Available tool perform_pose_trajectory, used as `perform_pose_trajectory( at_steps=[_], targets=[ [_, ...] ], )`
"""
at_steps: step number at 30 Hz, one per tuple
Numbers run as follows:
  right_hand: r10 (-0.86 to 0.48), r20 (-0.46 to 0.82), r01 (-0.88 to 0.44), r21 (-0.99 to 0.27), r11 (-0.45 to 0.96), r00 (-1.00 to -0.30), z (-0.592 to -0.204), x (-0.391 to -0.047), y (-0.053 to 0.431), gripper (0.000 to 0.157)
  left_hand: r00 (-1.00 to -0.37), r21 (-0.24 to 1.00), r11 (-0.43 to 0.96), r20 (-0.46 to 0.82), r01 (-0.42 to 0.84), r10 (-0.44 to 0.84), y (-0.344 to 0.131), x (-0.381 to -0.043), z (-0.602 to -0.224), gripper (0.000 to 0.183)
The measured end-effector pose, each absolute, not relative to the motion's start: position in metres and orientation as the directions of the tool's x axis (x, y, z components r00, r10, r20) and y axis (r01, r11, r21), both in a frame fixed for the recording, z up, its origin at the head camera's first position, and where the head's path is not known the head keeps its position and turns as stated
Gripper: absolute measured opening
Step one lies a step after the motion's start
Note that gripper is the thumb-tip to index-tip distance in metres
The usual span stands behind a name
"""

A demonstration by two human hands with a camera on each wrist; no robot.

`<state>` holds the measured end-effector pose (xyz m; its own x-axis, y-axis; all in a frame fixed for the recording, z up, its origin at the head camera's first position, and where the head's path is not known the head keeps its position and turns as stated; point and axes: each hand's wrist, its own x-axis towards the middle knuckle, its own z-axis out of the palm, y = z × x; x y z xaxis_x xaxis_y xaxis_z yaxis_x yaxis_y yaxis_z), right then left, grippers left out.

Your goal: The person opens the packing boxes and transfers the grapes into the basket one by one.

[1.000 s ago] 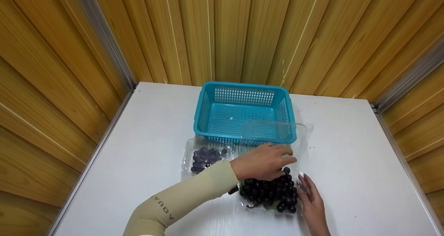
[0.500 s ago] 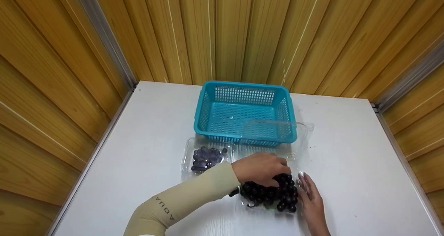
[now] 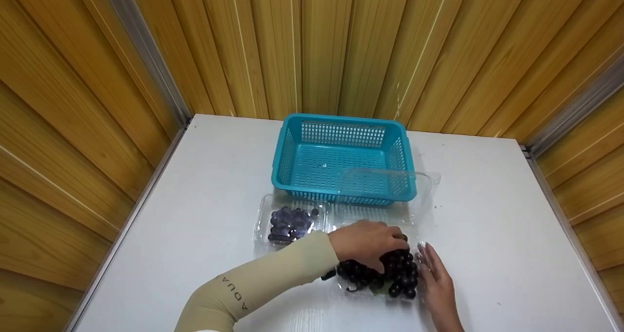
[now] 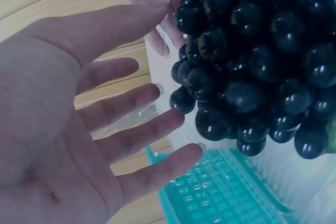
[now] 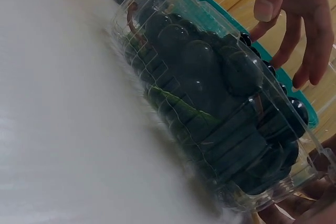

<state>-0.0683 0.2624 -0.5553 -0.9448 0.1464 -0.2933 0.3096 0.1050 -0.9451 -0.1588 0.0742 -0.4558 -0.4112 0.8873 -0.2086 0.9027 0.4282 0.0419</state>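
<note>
A bunch of black grapes (image 3: 402, 276) sits in an open clear plastic container (image 5: 178, 85), a green leaf showing through its wall in the right wrist view. Over the bunch is my left hand (image 3: 368, 244), its fingers spread and mostly straight. In the left wrist view, the fingertips of my left hand (image 4: 100, 108) come up to the edge of the grapes (image 4: 252, 61); whether they touch is unclear. My right hand (image 3: 440, 288) holds the container's right edge, thumb and fingers at its rim.
Behind stands a turquoise plastic basket (image 3: 341, 156), the container's raised clear lid (image 3: 424, 195) leaning across its front. A second clear container (image 3: 263, 222) with smaller dark purple grapes (image 3: 291, 222) is left of the first. All stand on a white table (image 3: 492, 215) with wood-look walls (image 3: 351, 49) around.
My left hand has come down and toward me onto the grapes, from above the container's back part. My right hand stays at the container's edge.
</note>
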Motion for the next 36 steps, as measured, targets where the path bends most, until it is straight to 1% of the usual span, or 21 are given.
perform_pose_trajectory(
  at_steps=[7,11,15,19,25,28,32,36],
  targets=[
    [0.164,-0.305,0.324,-0.940,0.104,-0.938,-0.556,-0.068,0.262,0.051,-0.414,0.016,0.429,-0.235,0.903,0.880,0.075,-0.160,-0.465,0.072],
    [0.162,-0.313,0.332,-0.937,0.107,-0.936,-0.555,-0.069,0.261,0.052,-0.417,0.021,0.433,-0.235,0.901,0.878,0.076,-0.160,-0.466,0.073],
    [0.162,-0.322,0.341,-0.933,0.112,-0.933,-0.554,-0.069,0.260,0.052,-0.418,0.000,0.430,-0.241,0.903,0.876,0.076,-0.159,-0.465,0.075],
    [0.163,-0.315,0.337,-0.933,0.128,-0.935,-0.554,-0.069,0.261,0.052,-0.422,-0.027,0.429,-0.253,0.903,0.871,0.076,-0.157,-0.466,0.081],
    [0.158,-0.245,0.266,-0.955,0.131,-0.957,-0.558,-0.067,0.261,0.051,-0.404,-0.085,0.396,-0.264,0.914,0.876,0.077,-0.153,-0.474,0.093],
    [0.156,-0.224,0.244,-0.962,0.126,-0.962,-0.559,-0.066,0.261,0.051,-0.409,-0.103,0.396,-0.278,0.912,0.869,0.080,-0.152,-0.477,0.098],
    [0.159,-0.242,0.263,-0.956,0.127,-0.957,-0.558,-0.067,0.261,0.051,-0.427,-0.130,0.408,-0.312,0.904,0.848,0.085,-0.152,-0.481,0.104],
    [0.165,-0.270,0.294,-0.946,0.139,-0.949,-0.558,-0.068,0.262,0.051,-0.439,-0.143,0.416,-0.330,0.898,0.836,0.087,-0.152,-0.482,0.106]
  ],
)
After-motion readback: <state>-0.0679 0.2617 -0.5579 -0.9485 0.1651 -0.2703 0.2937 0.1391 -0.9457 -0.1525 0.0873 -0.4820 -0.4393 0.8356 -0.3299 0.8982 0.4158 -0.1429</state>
